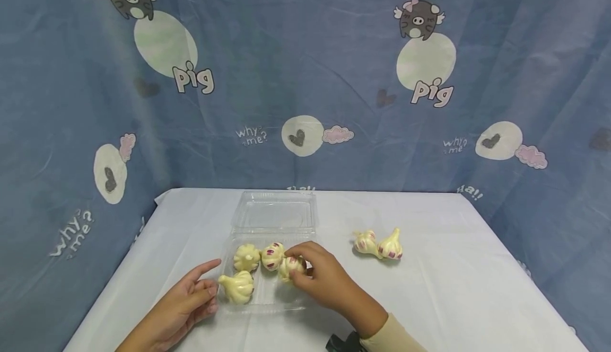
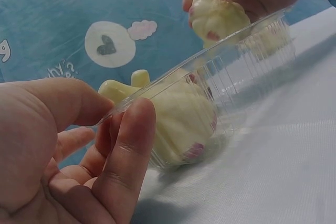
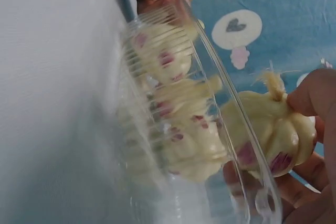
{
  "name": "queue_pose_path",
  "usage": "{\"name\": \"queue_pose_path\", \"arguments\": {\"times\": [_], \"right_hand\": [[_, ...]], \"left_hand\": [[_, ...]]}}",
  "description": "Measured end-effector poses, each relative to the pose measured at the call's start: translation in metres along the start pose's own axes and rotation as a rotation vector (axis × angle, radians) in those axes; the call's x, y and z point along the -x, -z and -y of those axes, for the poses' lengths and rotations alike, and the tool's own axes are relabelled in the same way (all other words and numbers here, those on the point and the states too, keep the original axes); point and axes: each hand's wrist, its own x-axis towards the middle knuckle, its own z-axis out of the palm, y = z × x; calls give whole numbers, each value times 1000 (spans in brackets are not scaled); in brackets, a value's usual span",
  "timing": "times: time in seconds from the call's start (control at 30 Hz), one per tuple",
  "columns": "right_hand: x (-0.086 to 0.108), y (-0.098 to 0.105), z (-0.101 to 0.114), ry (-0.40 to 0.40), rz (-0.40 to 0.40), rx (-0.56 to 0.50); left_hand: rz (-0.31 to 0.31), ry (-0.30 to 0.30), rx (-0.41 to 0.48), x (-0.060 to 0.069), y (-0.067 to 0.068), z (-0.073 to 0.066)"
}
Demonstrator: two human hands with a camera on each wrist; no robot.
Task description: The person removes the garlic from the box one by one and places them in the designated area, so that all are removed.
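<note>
Status, all refs to box (image 1: 261,308): clear plastic, lid (image 1: 276,211) open at its far side.

R hand (image 1: 317,272) grasping 1 garlic (image 1: 288,269) over box's R half, approx rim height; can't tell if it touches bulb next to it.

L hand (image 1: 183,304) at box's L side, thumb + fingertips either side of rim, pinching it per wrist cams.

Inside box, 3 bulbs: one far L (image 1: 246,258), one near L w/ stem pointing L (image 1: 237,288), one far mid (image 1: 272,256) w/ purple marks.

R of box, well apart: 2 more bulbs (image 1: 390,246) on white tabletop (image 1: 458,288), side by side, purple marks too.

Black obj (image 1: 345,343) near R of box by beige sleeve (image 1: 393,336), partly cut off, can't ID. Blue pig-print cloth (image 1: 305,66) behind box.
</note>
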Motion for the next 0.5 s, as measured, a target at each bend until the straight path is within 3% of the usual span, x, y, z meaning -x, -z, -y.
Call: {"name": "queue_pose_path", "arguments": {"times": [0.27,0.5], "right_hand": [[9,7,-7,-6,-82,-37],[16,9,-14,-53,-222,-124]], "left_hand": [[17,-10,18,-1,1,2],[38,-36,21,0,1,1]]}}
